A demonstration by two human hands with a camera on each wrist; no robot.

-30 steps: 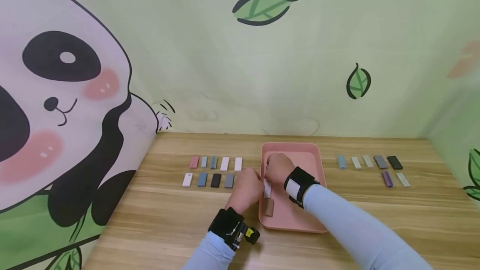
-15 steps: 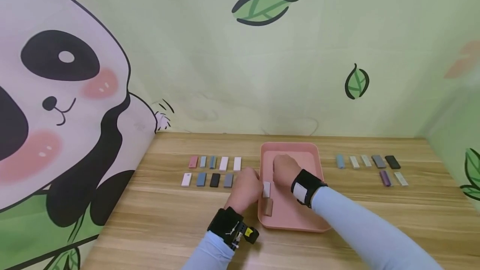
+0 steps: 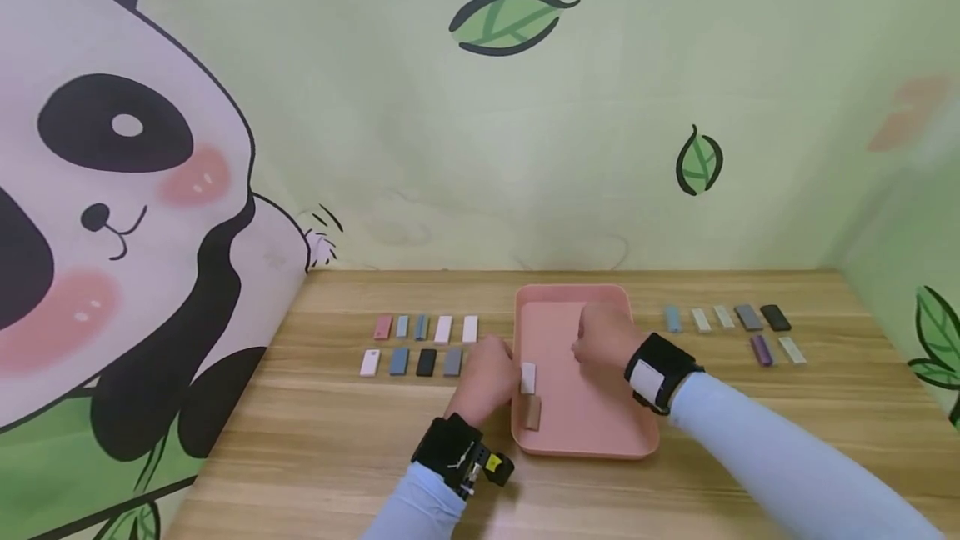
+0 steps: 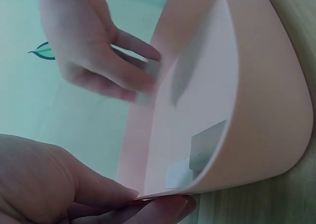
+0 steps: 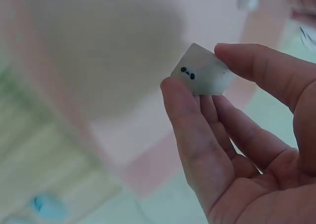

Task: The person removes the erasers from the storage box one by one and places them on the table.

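My right hand (image 3: 606,336) is over the pink tray (image 3: 592,427). In the right wrist view its thumb and fingers pinch a small pale block (image 5: 205,73) that has a tiny dark face printed on it. At the tray's left side, my left hand (image 3: 486,377) grips the rim, thumb on one side and fingers on the other in the left wrist view. Within the tray, along its left wall, lie a white block (image 3: 528,377) and a brown block (image 3: 532,412), one nearer the front than the other.
On the wooden table (image 3: 337,457), several small blocks lie in two rows left of the tray, among them a pink one (image 3: 383,327) and a black one (image 3: 426,362). More lie to the right, including a purple one (image 3: 762,350). A panda-printed cloth (image 3: 412,148) hangs behind.
My right hand has moved rightward, away from the tray's left wall, bringing the white block there into fuller view. The left hand has stayed at the rim. The head view has shifted slightly.
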